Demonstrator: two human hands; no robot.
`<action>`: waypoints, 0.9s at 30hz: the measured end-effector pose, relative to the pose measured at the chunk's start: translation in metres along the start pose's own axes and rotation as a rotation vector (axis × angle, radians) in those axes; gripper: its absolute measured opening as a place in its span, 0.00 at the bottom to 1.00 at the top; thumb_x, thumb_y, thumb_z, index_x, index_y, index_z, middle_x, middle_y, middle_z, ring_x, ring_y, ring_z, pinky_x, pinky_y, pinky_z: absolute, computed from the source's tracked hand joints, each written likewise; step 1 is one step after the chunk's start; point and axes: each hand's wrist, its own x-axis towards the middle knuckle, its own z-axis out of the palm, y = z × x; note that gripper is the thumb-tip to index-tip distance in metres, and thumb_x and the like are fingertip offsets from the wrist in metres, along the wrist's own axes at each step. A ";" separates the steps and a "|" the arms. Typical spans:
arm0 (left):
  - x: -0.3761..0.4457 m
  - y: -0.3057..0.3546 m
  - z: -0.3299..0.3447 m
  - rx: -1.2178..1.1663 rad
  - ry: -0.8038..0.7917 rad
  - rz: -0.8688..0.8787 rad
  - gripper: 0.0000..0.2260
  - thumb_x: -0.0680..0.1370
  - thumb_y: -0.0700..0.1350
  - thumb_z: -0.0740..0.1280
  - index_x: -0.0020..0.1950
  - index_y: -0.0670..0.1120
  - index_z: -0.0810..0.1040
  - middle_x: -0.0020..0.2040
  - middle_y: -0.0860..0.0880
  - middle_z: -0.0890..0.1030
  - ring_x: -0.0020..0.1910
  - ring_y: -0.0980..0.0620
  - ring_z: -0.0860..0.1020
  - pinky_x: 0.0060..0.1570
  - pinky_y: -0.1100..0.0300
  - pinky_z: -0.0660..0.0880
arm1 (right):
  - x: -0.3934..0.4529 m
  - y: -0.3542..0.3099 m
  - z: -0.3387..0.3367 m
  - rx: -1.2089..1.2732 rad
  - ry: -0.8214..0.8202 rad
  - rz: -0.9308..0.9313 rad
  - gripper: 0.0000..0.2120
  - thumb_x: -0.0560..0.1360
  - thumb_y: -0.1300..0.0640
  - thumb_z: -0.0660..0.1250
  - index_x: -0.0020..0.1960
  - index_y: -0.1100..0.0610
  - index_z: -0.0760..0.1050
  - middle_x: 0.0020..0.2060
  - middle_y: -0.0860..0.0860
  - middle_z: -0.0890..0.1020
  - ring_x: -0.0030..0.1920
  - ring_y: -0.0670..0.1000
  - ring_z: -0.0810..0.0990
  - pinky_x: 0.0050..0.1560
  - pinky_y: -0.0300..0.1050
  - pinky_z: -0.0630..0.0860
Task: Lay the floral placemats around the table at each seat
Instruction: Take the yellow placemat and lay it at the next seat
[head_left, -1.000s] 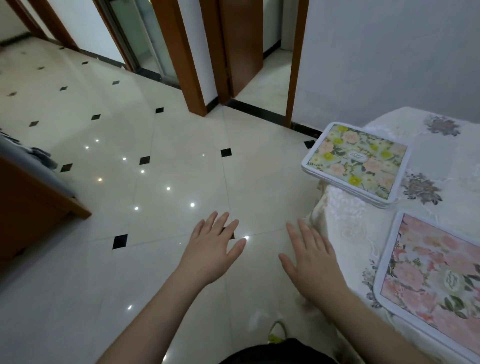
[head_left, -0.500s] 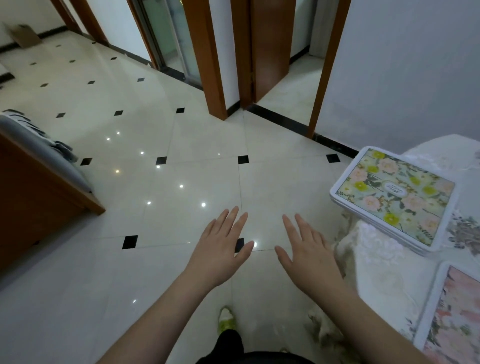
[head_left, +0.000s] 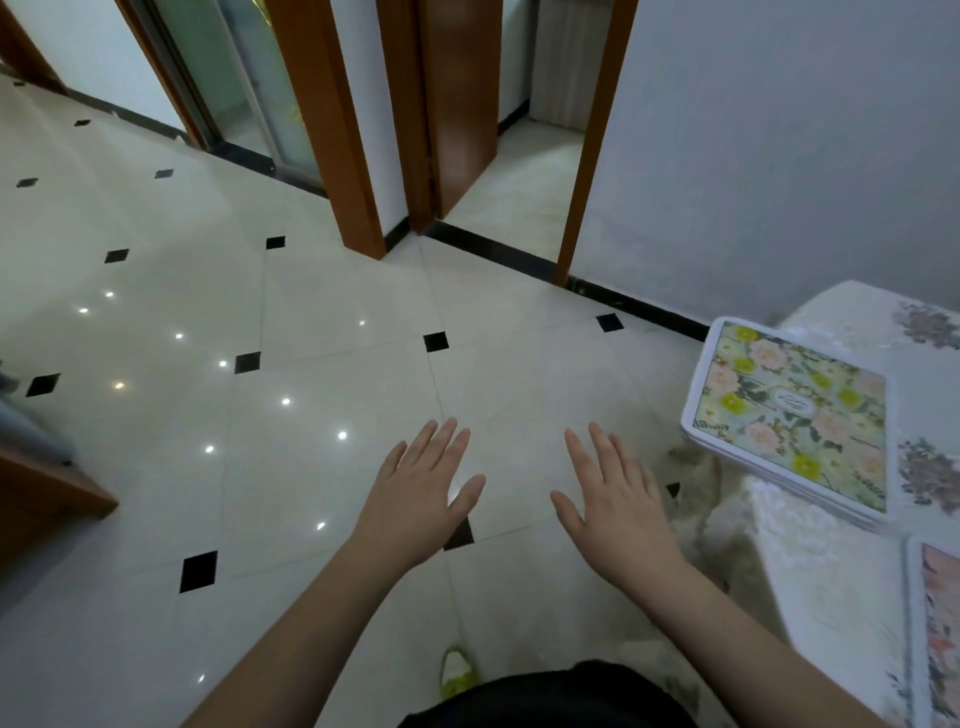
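A stack of floral placemats (head_left: 789, 415), yellow and peach flowers with a white border on top, lies at the corner of the table (head_left: 810, 571), which wears a pale lace cloth. A single pink floral placemat (head_left: 937, 634) lies flat on the table at the right edge, partly cut off. My left hand (head_left: 421, 493) and my right hand (head_left: 618, 504) hover over the floor with fingers straight and spread, holding nothing. Both hands are left of the table; the right one is nearest the stack.
The floor is glossy cream tile with small black diamonds. Wooden door frames (head_left: 343, 156) and an open doorway stand ahead, a grey wall to the right. A wooden furniture edge (head_left: 47, 499) is at the left. A foot in a yellow-green shoe (head_left: 457, 670) shows below.
The view has swung left and forward, so the table and placemats have slid toward the right edge. Both hands have stayed open and empty in front of me.
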 end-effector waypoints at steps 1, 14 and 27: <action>0.008 -0.006 -0.002 -0.013 -0.011 -0.004 0.41 0.71 0.71 0.30 0.80 0.54 0.44 0.81 0.56 0.43 0.79 0.57 0.40 0.75 0.55 0.39 | 0.003 -0.002 0.000 0.016 0.008 0.014 0.35 0.76 0.37 0.45 0.79 0.52 0.56 0.77 0.56 0.61 0.76 0.60 0.61 0.72 0.57 0.61; 0.103 0.012 -0.009 -0.015 -0.066 0.154 0.43 0.69 0.72 0.28 0.80 0.56 0.48 0.81 0.52 0.43 0.79 0.52 0.41 0.76 0.53 0.43 | 0.072 0.017 -0.001 -0.019 0.013 0.175 0.31 0.75 0.39 0.53 0.72 0.55 0.70 0.67 0.58 0.76 0.65 0.61 0.76 0.60 0.59 0.75; 0.269 0.089 -0.019 0.118 -0.190 0.314 0.39 0.71 0.67 0.32 0.80 0.56 0.48 0.81 0.52 0.45 0.79 0.52 0.42 0.76 0.54 0.43 | 0.184 0.122 -0.013 0.088 0.008 0.354 0.32 0.76 0.39 0.51 0.73 0.54 0.69 0.68 0.58 0.74 0.66 0.60 0.75 0.61 0.58 0.74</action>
